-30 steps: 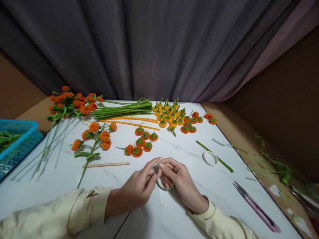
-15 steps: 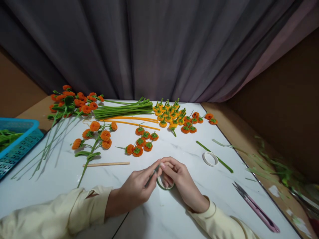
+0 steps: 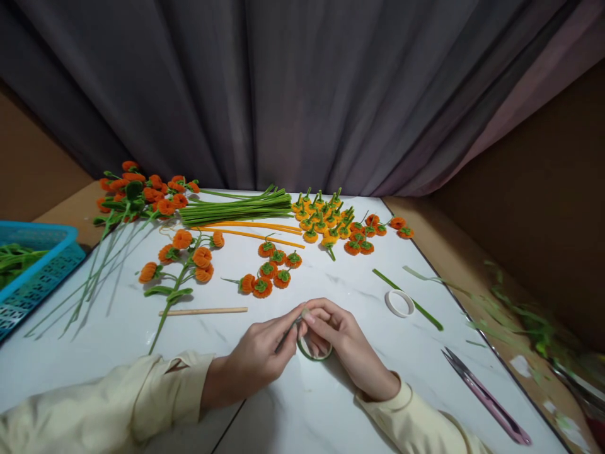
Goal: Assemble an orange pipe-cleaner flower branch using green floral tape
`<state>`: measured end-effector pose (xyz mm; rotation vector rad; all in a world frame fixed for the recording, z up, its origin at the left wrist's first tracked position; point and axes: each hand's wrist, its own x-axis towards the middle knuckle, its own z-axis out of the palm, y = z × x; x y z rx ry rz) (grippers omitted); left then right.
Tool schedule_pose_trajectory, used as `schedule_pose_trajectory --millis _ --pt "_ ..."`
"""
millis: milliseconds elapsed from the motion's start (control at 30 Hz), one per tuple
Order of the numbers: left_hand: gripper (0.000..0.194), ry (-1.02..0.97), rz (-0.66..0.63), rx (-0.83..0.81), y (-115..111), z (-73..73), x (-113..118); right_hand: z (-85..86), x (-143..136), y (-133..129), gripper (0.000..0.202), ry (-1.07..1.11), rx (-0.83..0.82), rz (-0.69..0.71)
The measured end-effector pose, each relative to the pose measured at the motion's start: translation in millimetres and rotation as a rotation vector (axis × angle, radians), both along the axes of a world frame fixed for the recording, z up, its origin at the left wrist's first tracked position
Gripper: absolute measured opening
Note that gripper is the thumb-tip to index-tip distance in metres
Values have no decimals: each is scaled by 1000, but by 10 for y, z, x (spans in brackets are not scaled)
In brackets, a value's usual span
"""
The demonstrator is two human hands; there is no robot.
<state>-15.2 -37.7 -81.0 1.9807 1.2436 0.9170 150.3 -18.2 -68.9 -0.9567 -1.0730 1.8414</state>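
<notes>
My left hand (image 3: 259, 353) pinches a thin dark rod (image 3: 286, 337), its upper end at the fingertips of my right hand (image 3: 347, 343). The right hand is closed round a roll of green tape (image 3: 315, 359), thumb and forefinger pressed together by the rod's tip. What lies between those fingertips is too small to tell. Beyond the hands are loose orange pumpkin-like pieces with green tops (image 3: 268, 270). Left of them lies a green stem with orange heads and leaves (image 3: 176, 284), and a wooden stick (image 3: 208, 311) rests near its lower part.
A blue basket (image 3: 66, 258) stands at the left, near an orange bunch (image 3: 155, 195). Green stems (image 3: 236, 208) and yellow pieces (image 3: 321, 217) lie at the back. At the right are a white ring (image 3: 399, 304), a green strip (image 3: 423, 313) and pink-handled snips (image 3: 491, 403).
The view has shifted very slightly. Both hands stay together, with only a small change at the fingertips and in the rod's tilt.
</notes>
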Motion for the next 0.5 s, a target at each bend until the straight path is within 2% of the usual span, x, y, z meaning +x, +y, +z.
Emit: schedule_pose_trajectory --millis 500 --pt "37 -21 15 2 -6 23 3 18 15 17 26 -2 -50 6"
